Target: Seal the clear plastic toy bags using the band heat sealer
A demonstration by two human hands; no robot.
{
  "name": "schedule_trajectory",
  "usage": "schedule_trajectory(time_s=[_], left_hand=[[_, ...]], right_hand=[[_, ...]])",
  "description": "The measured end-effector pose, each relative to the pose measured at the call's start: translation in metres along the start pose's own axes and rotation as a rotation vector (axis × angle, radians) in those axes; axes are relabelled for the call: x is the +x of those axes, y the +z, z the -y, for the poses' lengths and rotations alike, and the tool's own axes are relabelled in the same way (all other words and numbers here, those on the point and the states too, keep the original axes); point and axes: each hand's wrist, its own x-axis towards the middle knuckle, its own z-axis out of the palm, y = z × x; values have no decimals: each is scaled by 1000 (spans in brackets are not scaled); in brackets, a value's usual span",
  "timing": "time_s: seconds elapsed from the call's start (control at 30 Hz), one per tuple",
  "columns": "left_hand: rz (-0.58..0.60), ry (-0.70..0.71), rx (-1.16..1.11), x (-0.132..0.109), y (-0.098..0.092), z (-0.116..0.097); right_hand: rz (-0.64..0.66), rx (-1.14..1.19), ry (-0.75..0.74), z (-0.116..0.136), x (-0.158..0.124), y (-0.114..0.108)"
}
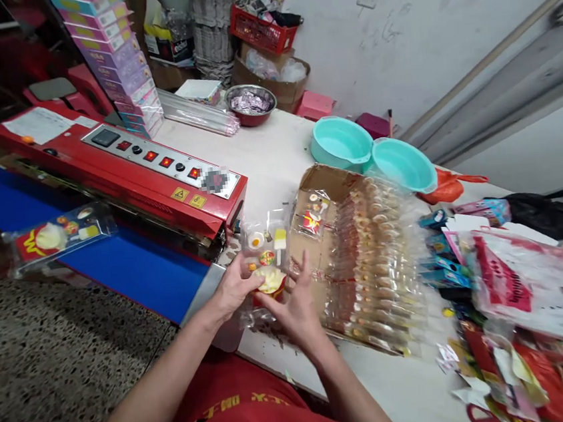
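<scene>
Between my hands is a clear plastic pack [267, 259] with small food-shaped pieces inside: a fried egg, a yellow-and-white popsicle, a round pizza-like piece and a cream-topped red fries box. My left hand [232, 289] grips its left edge, thumb on top. My right hand [297, 306] holds the lower right side with the thumb on the pack, the index finger stretched upward. Just right of it is a cardboard box [311, 261] holding a tight row of similar packs [377, 261]. One more pack [313, 215] lies flat inside that box.
A red sealing machine [156, 164] with lit switches stands to the left. On its blue belt [152, 271] lies another filled pack [57, 236]. Behind are turquoise basins [340, 139], a metal bowl [251, 103] and stacked boxes [117, 60]. Mixed packaging [530, 279] covers the right side.
</scene>
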Motion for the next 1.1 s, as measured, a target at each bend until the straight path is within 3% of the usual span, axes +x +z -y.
schedule_trajectory(time_s=[0.1, 0.2, 0.3, 0.4, 0.47, 0.57, 0.7, 0.93, 1.1], left_hand=[[58, -100, 40, -20, -28, -5], [124, -170, 96, -39, -52, -6], [153, -208, 128, -53, -65, -3], [94, -190, 58, -55, -67, -2], [-23, -118, -32, -49, -65, -5], [-255, -36, -120, -32, -63, -16], [-436, -88, -80, -18, -66, -25], [-617, 46, 43, -1, -70, -11], [-639, -71, 69, 12, -90, -19]], right_hand=[[62, 285, 70, 6, 33, -18], [358, 367, 61, 9, 68, -31], [587, 382, 140, 6, 81, -22], [518, 424, 276, 3, 72, 1], [467, 431, 322, 4, 63, 15], [495, 420, 339, 10, 56, 31], [483, 421, 361, 13, 53, 41], [308, 484, 361, 1, 44, 56], [182, 609, 482, -12, 57, 86]])
